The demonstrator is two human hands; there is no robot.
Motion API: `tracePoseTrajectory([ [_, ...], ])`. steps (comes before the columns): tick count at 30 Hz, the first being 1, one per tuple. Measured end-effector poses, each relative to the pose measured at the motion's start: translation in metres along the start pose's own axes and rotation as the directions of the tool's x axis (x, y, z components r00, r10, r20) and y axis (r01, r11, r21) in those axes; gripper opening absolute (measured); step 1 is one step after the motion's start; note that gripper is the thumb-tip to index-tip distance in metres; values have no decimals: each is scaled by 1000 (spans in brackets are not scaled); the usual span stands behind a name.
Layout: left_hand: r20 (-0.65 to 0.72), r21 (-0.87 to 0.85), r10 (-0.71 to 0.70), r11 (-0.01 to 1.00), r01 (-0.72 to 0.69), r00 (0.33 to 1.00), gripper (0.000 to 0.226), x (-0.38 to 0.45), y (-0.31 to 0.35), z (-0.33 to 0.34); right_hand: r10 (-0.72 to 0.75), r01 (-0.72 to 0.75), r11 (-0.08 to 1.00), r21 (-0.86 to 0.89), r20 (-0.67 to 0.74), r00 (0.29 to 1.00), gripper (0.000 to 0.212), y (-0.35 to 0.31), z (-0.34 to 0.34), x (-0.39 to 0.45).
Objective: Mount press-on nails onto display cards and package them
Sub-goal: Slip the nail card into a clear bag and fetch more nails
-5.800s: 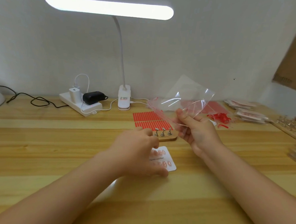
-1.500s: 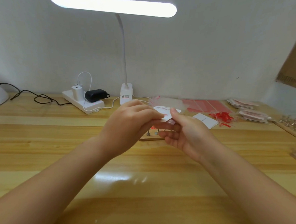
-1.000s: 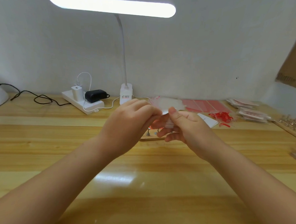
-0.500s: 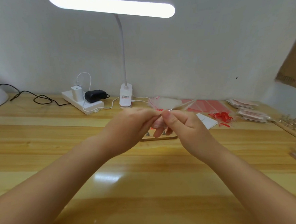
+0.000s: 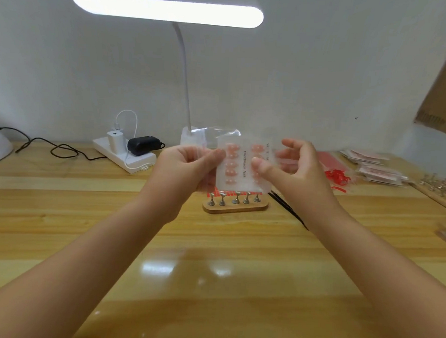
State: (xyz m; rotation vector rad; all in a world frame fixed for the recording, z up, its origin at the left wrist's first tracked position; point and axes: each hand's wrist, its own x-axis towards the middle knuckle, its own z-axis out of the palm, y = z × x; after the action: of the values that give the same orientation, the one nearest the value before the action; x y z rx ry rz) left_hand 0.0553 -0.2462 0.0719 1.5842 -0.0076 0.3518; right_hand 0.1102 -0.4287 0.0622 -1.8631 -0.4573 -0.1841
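Observation:
A white display card [image 5: 242, 167] with two columns of pink press-on nails sits inside a clear plastic bag [image 5: 219, 135], held upright above the table. My left hand [image 5: 184, 166] pinches the bag's left edge. My right hand [image 5: 291, 167] holds the right side, thumb pressed on the card's front and fingers curled behind. Below them a wooden nail stand [image 5: 235, 204] with several metal holders rests on the table.
A desk lamp [image 5: 185, 130] and a power strip [image 5: 124, 154] with chargers stand at the back. Red adhesive strips [image 5: 336, 176], packaged nail sets [image 5: 379, 172] and more wooden stands [image 5: 440, 189] lie to the right. Black tweezers [image 5: 289, 208] lie beside the nail stand.
The card went into the clear bag. Both hands, bunched together low over the stand before, have moved apart and raised the bagged card upright, facing me.

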Motion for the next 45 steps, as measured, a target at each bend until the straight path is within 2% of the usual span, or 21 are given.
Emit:
tracePoseTrajectory([
  [2,-21,-56,-40,998,39,999,25,0,-1,1,143,-211,924,318,224,964,76,-1,1,2],
  [4,-25,-108,-74,992,71,997,24,0,0,4,130,-324,788,524,373,919,62,-1,3,2],
  [6,22,-149,-116,982,118,993,25,0,2,6,90,-306,770,560,379,921,38,-1,6,2],
  [8,88,-174,-146,972,159,985,22,0,3,6,79,-278,773,570,348,934,29,1,7,1],
  [13,115,-188,-106,974,127,988,21,-2,3,3,52,-290,739,608,378,925,44,3,7,1],
  [18,59,-202,-60,977,71,996,13,-5,0,8,10,-299,729,616,427,904,40,4,10,-1],
  [20,-21,-106,13,994,-15,1000,12,-6,0,9,96,-304,777,551,373,923,55,3,11,0],
  [21,-89,47,131,991,-127,987,9,-6,-1,7,166,-329,792,514,337,927,64,3,10,1],
  [22,-133,258,303,930,-262,944,5,-5,-2,5,229,-365,794,487,318,920,67,2,8,2],
  [23,-120,473,486,795,-381,866,7,-5,-3,2,282,-415,778,473,327,902,65,0,6,2],
  [25,40,738,724,443,-509,689,9,-4,-3,-4,330,-515,724,459,424,843,69,-6,2,2],
  [27,200,832,813,154,-534,547,12,-3,-5,-8,300,-572,688,446,544,784,71,-12,3,-1],
  [28,260,846,826,55,-530,500,11,-2,-7,-9,265,-575,680,455,579,771,63,-12,5,-3],
  [30,347,845,825,-68,-530,447,5,-1,-10,-10,212,-558,672,487,595,775,30,-14,10,-7],
  [31,366,842,820,-90,-532,440,6,-1,-12,-9,204,-548,671,501,586,785,18,-16,11,-9],
  [33,358,844,807,-66,-532,469,8,0,-15,-8,201,-517,677,524,545,814,27,-13,13,-9],
  [35,281,877,778,29,-479,562,15,0,-15,-5,211,-476,665,575,467,859,29,-12,13,-9],
  [38,75,850,681,338,-404,729,23,-4,-10,2,247,-383,680,625,297,922,14,-8,12,-4],
  [40,-17,740,569,560,-373,822,12,-7,-6,9,260,-335,694,638,212,942,11,-5,12,-2],
  [41,-21,698,511,623,-353,859,8,-8,-6,13,262,-322,692,646,191,946,11,-5,13,-2],
  [45,1,614,391,726,-309,920,11,-14,-12,22,234,-288,677,678,172,957,10,-7,20,-8],
])
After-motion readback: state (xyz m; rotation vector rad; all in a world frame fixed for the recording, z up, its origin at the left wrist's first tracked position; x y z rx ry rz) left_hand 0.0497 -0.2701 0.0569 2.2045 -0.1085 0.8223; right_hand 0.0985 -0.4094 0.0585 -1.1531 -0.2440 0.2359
